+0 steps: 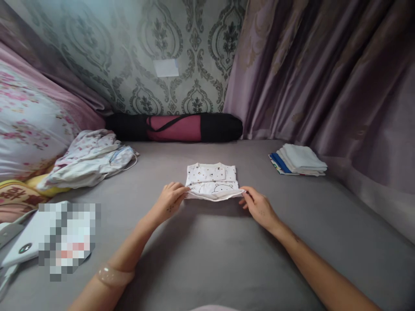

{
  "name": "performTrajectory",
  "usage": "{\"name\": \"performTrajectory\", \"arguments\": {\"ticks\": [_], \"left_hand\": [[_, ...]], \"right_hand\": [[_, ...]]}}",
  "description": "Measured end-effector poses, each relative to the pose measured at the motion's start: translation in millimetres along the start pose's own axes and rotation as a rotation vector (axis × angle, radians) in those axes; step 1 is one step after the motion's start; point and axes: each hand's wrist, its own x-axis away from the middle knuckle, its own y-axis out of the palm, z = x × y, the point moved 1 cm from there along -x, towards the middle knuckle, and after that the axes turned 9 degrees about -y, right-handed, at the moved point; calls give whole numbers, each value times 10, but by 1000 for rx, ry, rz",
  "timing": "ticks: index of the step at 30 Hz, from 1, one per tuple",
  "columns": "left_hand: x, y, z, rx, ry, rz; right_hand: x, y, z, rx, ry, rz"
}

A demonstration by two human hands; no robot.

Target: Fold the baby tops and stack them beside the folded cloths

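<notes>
A small white garment (212,173) with tiny dark prints and a bear drawing lies partly folded on the grey sheet, in the middle of the head view. Folded parts lie on top of it, towards its far side. My left hand (170,199) pinches the left end of its near edge. At the right end of that edge, my right hand (259,207) grips the cloth between thumb and fingers. Between the two hands the near edge is lifted slightly and sags in the middle.
A stack of folded cloths (298,160) sits to the right. Crumpled clothes (94,157) and a floral pillow (32,125) are at the left, above a white device (29,242) with a cable. A black-and-maroon long bag (175,128) lies along the wall.
</notes>
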Motion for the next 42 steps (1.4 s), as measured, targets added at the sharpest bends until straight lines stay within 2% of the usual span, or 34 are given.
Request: {"name": "performTrajectory", "arguments": {"ticks": [4, 9, 15, 21, 24, 28, 34, 42], "left_hand": [[-203, -32, 5, 124, -61, 36], [-436, 19, -28, 272, -292, 103], [-692, 182, -166, 248, -388, 163], [-955, 309, -240, 258, -499, 198], [-1058, 373, -254, 277, -548, 211], [-1169, 466, -288, 303, -584, 235], [-1301, 617, -390, 254, -553, 285], [-1364, 784, -481, 130, -574, 242]], "right_hand": [[-218, 47, 61, -94, 4, 105], [-506, 88, 144, -39, -5, 170], [-792, 116, 140, 7, 20, 224], [-1049, 144, 215, 271, -7, 280], [-1166, 197, 290, 292, 25, 265], [-1286, 304, 374, 255, 124, 256], [-1371, 427, 451, 285, 168, 263], [-1412, 462, 462, 444, 306, 169]]}}
